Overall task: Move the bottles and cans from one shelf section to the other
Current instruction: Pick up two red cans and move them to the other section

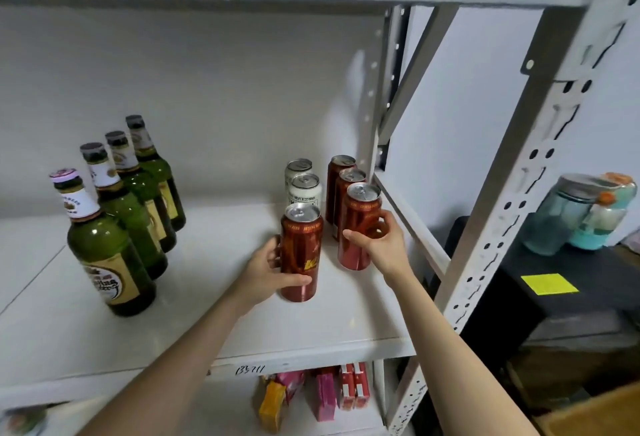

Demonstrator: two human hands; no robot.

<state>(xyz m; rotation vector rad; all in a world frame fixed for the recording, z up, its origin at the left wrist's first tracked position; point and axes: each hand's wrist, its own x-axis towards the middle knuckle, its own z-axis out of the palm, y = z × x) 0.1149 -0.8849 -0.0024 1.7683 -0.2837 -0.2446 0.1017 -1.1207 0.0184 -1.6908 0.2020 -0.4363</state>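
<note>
Now the left hand [266, 267] is curled around the near left red can [300, 255] and the right hand [377, 241] around the near right red can [358, 228], both standing on the right part of the shelf [207, 304]; the other cans [304, 191] stand just behind them. I think a tilted lift could knock these over; a wide swing to the left could hit the green bottles [138, 200].
</note>
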